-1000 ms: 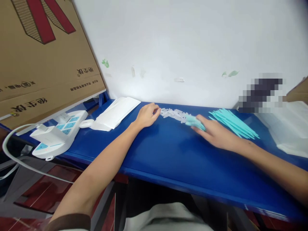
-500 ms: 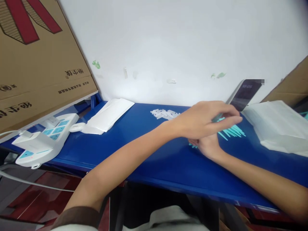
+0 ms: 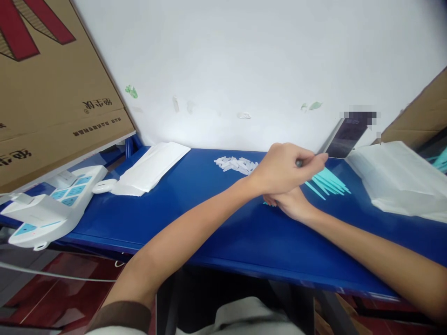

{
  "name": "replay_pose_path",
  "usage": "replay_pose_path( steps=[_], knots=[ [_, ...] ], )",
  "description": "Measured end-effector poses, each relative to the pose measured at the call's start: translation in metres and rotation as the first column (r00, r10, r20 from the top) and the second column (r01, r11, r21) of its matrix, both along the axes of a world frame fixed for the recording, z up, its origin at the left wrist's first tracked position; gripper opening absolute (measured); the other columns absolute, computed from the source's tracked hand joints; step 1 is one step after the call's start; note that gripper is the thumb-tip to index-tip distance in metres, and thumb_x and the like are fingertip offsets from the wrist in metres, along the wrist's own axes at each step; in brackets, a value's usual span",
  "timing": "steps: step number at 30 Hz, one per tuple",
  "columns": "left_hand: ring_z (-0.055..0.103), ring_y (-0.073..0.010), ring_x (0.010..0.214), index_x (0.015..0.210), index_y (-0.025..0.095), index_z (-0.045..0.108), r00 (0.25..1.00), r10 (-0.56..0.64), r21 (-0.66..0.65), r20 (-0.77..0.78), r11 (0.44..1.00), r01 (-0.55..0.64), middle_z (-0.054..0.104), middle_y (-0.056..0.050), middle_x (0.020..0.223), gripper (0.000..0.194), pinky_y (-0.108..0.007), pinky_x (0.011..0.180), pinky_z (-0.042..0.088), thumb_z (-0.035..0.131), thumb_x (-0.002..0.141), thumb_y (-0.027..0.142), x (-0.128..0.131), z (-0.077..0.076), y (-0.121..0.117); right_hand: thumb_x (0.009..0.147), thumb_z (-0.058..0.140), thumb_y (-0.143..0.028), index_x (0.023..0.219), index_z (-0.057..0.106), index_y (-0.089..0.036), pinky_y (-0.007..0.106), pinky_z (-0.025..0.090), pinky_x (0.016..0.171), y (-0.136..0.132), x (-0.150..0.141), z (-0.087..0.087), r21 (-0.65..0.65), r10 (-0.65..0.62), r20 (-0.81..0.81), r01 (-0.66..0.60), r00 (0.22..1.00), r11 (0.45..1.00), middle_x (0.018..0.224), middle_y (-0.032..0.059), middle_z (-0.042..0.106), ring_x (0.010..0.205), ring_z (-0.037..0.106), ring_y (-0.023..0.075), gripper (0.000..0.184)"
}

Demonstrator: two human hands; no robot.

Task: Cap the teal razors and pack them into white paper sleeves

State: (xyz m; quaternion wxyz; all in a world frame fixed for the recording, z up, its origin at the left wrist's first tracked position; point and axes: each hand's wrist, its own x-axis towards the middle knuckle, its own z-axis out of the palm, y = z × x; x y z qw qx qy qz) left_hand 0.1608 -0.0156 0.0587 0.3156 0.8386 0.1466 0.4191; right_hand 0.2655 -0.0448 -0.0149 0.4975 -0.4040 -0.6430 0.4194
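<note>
My left hand [image 3: 284, 168] is closed in a pinch above the blue table [image 3: 209, 228], crossing over my right hand. A small dark rounded end shows between its thumb and fingers; what it belongs to is hidden. Partly covered by the left, my right hand [image 3: 293, 204] has curled fingers near the tabletop. Short tips of teal sticks [image 3: 268, 203] poke out under those fingers. Beyond my hands lies a loose pile of slim, pointed teal sticks [image 3: 326, 183]. Small white translucent tapered pieces [image 3: 234, 164] are heaped left of my left wrist.
A phone [image 3: 349, 137] leans near the white wall. White bags lie at right [image 3: 401, 181] and left [image 3: 153, 167]. A power strip [image 3: 75, 200] with plugged-in chargers and a small white case [image 3: 104, 186] sit at left, beside a big cardboard box [image 3: 70, 83].
My left hand has moved slightly left and turned, its thumb and fingertips now closer together. My right hand remains beneath it. The whole view has shifted a little.
</note>
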Motion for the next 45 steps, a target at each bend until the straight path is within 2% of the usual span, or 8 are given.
replay_pose_path(
  steps=[10, 14, 17, 22, 25, 28, 41, 45],
  knots=[
    [0.060, -0.0148, 0.068, 0.061, 0.020, 0.050, 0.985, 0.058, -0.177, 0.160, 0.984, -0.029, 0.061, -0.003, 0.067, 0.061, -0.031, 0.071, 0.050, 0.056, 0.098, 0.068, -0.005, -0.011, 0.000, 0.070, 0.080, -0.039, 0.065, 0.041, -0.027, 0.028, 0.024, 0.041, 0.003, -0.011, -0.003, -0.116, 0.041, -0.108, -0.053, 0.993, 0.992, 0.045, -0.0097, 0.035, 0.041, 0.030, 0.0094, 0.041],
    [0.068, -0.0190, 0.103, 0.092, 0.020, 0.070, 0.996, 0.005, -0.090, 0.093, 0.996, 0.003, 0.074, -0.008, 0.107, 0.047, -0.031, 0.092, 0.054, 0.040, 0.109, 0.052, -0.019, 0.002, 0.014, 0.078, 0.080, -0.048, 0.060, 0.034, -0.028, 0.030, 0.019, 0.042, 0.002, -0.009, -0.001, -0.155, 0.067, -0.158, -0.091, 0.985, 0.984, 0.045, -0.0093, 0.026, 0.041, 0.022, 0.0094, 0.054],
    [0.061, -0.0241, 0.125, 0.118, 0.020, 0.070, 0.965, 0.260, 0.057, 0.041, 0.963, -0.262, 0.067, -0.010, 0.132, 0.044, -0.037, 0.105, 0.050, 0.033, 0.111, 0.043, -0.058, 0.010, 0.044, 0.079, 0.082, -0.051, 0.055, 0.036, -0.028, 0.032, 0.025, 0.042, 0.001, -0.004, 0.003, -0.161, 0.086, -0.152, -0.110, 0.985, 0.981, 0.045, -0.0070, 0.030, 0.041, 0.027, 0.0110, 0.057],
    [0.046, -0.0428, 0.143, 0.148, 0.019, 0.058, 0.423, 0.768, 0.360, -0.480, 0.612, -0.704, 0.048, -0.021, 0.155, 0.055, -0.060, 0.119, 0.036, 0.055, 0.099, 0.047, -0.168, -0.002, 0.090, 0.079, 0.084, -0.051, 0.057, 0.049, -0.027, 0.036, 0.044, 0.051, 0.001, 0.000, 0.004, -0.117, 0.085, -0.122, -0.100, 0.989, 0.988, 0.043, -0.0069, 0.040, 0.041, 0.039, 0.0127, 0.049],
    [0.022, -0.0540, 0.156, 0.168, 0.026, 0.028, 0.050, 0.659, 0.414, -0.750, 0.528, -0.741, 0.024, -0.024, 0.171, 0.097, -0.074, 0.120, 0.023, 0.059, 0.089, 0.073, -0.227, -0.012, 0.091, 0.082, 0.083, -0.052, 0.059, 0.052, -0.025, 0.034, 0.044, 0.052, 0.002, 0.001, 0.004, -0.089, 0.091, -0.128, -0.102, 0.988, 0.991, 0.044, -0.0064, 0.045, 0.043, 0.044, 0.0130, 0.047],
    [0.015, -0.0578, 0.156, 0.171, 0.028, 0.010, -0.107, 0.496, 0.360, -0.862, 0.450, -0.817, 0.011, -0.024, 0.175, 0.121, -0.078, 0.118, 0.018, 0.053, 0.077, 0.092, -0.260, -0.019, 0.084, 0.084, 0.080, -0.055, 0.062, 0.052, -0.024, 0.032, 0.045, 0.053, 0.002, 0.003, 0.006, -0.115, 0.109, -0.107, -0.121, 0.988, 0.986, 0.050, -0.0044, 0.052, 0.048, 0.050, 0.0142, 0.047],
    [0.035, -0.0580, 0.146, 0.169, 0.023, 0.021, -0.096, 0.640, 0.365, -0.763, 0.304, -0.880, 0.037, -0.029, 0.164, 0.109, -0.072, 0.110, 0.034, 0.055, 0.083, 0.080, -0.282, -0.024, 0.087, 0.082, 0.082, -0.053, 0.060, 0.042, -0.027, 0.032, 0.036, 0.047, 0.001, 0.007, 0.000, -0.124, 0.105, -0.093, -0.116, 0.990, 0.985, 0.047, -0.0073, 0.035, 0.046, 0.037, 0.0134, 0.053],
    [0.045, -0.0531, 0.143, 0.169, 0.023, 0.020, 0.052, 0.828, 0.295, -0.559, 0.257, -0.920, 0.040, -0.027, 0.161, 0.104, -0.067, 0.110, 0.040, 0.060, 0.087, 0.072, -0.277, -0.003, 0.083, 0.080, 0.081, -0.057, 0.063, 0.045, -0.026, 0.031, 0.028, 0.046, -0.002, 0.005, 0.003, -0.122, 0.089, -0.038, -0.093, 0.995, 0.988, 0.050, -0.0071, 0.035, 0.047, 0.033, 0.0125, 0.050]
  ],
)
